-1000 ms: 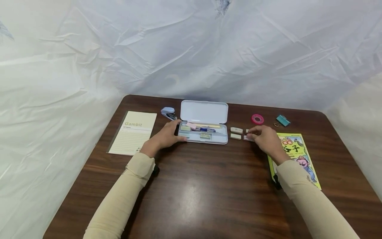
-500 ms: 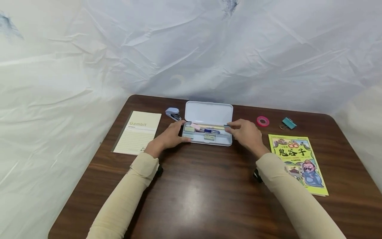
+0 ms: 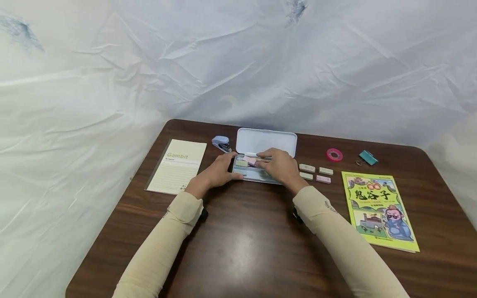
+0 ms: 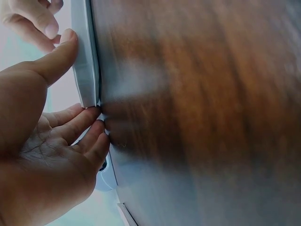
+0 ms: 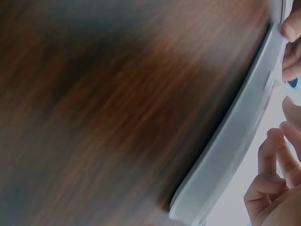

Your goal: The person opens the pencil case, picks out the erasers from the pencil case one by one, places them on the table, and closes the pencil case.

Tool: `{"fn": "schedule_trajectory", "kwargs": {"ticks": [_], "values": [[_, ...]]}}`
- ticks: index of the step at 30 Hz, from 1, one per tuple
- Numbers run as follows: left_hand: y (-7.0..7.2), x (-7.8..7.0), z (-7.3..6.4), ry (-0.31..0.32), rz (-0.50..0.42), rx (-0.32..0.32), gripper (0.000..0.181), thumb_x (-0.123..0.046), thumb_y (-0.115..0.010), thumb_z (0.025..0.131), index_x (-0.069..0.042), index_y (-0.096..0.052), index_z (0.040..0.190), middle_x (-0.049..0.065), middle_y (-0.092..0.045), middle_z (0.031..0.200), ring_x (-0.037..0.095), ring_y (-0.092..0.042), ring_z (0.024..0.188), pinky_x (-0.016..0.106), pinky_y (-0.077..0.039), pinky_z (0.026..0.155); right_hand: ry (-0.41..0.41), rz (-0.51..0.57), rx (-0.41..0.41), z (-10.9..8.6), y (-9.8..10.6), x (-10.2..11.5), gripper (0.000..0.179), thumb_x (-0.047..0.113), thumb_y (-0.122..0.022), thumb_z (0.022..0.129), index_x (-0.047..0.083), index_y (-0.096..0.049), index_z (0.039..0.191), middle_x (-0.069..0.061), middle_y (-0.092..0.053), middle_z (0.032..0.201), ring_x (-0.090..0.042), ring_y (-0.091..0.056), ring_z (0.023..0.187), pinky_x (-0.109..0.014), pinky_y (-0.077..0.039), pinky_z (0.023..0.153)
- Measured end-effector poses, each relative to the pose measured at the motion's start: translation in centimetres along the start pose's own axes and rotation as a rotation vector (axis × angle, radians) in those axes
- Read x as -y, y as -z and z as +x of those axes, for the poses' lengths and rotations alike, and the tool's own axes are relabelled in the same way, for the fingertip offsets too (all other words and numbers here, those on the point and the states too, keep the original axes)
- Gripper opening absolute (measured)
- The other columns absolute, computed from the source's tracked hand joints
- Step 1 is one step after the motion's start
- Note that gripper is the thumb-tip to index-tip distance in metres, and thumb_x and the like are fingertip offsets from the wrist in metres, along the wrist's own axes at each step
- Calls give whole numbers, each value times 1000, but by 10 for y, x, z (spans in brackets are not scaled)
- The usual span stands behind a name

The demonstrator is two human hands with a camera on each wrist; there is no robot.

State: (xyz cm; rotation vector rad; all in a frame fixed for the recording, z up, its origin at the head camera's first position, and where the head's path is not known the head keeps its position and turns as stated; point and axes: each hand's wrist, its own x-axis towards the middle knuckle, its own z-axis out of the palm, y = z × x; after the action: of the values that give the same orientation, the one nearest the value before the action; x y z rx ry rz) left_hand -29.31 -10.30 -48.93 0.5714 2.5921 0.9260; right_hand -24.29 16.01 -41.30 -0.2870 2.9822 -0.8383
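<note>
A pale blue pencil case (image 3: 267,138) lies with its lid up on the wooden table. My left hand (image 3: 217,171) holds its left end, thumb at the front edge and fingers at the side; the left wrist view shows the thumb against the case wall (image 4: 87,56). Over the case's inside is my right hand (image 3: 282,166), fingertips right beside a pink eraser (image 3: 249,160). A green eraser (image 3: 241,163) lies left of the pink one. In the right wrist view the right hand's fingers (image 5: 269,150) are bent, with a gap at the thumb. That hand covers most of the pens.
Right of the case lie several erasers, among them a white one (image 3: 307,167) and a pink one (image 3: 323,179). Farther right are a pink tape roll (image 3: 334,155), a teal binder clip (image 3: 369,157) and a yellow comic book (image 3: 380,211). A stapler (image 3: 221,143) and notebook (image 3: 177,166) sit left.
My right hand has moved left from the loose erasers, past the case's right end, to over its inside. The left hand stays at the case. The view has shifted slightly.
</note>
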Motion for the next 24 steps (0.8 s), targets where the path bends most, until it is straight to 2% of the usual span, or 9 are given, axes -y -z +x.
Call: {"fn": "schedule_trajectory", "kwargs": {"ticks": [5, 11, 17, 21, 24], "values": [[0, -3, 0, -4, 10, 2, 108, -54, -86, 103, -9, -28, 182, 17, -33, 187, 40, -29, 176, 59, -32, 142, -4, -23, -13, 22, -22, -21, 37, 44, -88, 103, 35, -85, 138, 2, -81, 143, -31, -80, 124, -56, -66, 88], [1, -9, -2, -17, 14, -9, 104, -49, -86, 103, -7, -31, 180, 20, -36, 185, 42, -32, 174, 59, -32, 142, 20, -20, -17, 38, -41, -36, 38, 48, -89, 101, 34, -86, 136, 5, -83, 136, -28, -81, 120, -52, -66, 86], [0, -9, -2, -21, 30, -16, 101, -50, -85, 104, -8, -32, 179, 19, -38, 184, 41, -36, 172, 59, -36, 140, 18, -66, -13, 40, -46, -29, 35, 41, -87, 104, 28, -86, 137, 0, -84, 134, -28, -81, 118, -50, -66, 83], [1, -8, -2, -42, 5, -26, 98, -47, -87, 103, -7, -37, 176, 20, -49, 175, 41, -45, 164, 60, -40, 136, 1, -62, -25, 39, -48, -24, 30, 37, -88, 103, 29, -89, 132, 1, -85, 132, -27, -81, 115, -50, -65, 83], [1, -7, -2, -41, -6, -27, 97, -47, -88, 102, -8, -38, 176, 19, -53, 171, 40, -48, 162, 60, -41, 134, -6, -53, -38, 38, -50, -21, 27, 35, -87, 103, 29, -90, 129, 3, -85, 129, -26, -81, 114, -51, -65, 84]]}}
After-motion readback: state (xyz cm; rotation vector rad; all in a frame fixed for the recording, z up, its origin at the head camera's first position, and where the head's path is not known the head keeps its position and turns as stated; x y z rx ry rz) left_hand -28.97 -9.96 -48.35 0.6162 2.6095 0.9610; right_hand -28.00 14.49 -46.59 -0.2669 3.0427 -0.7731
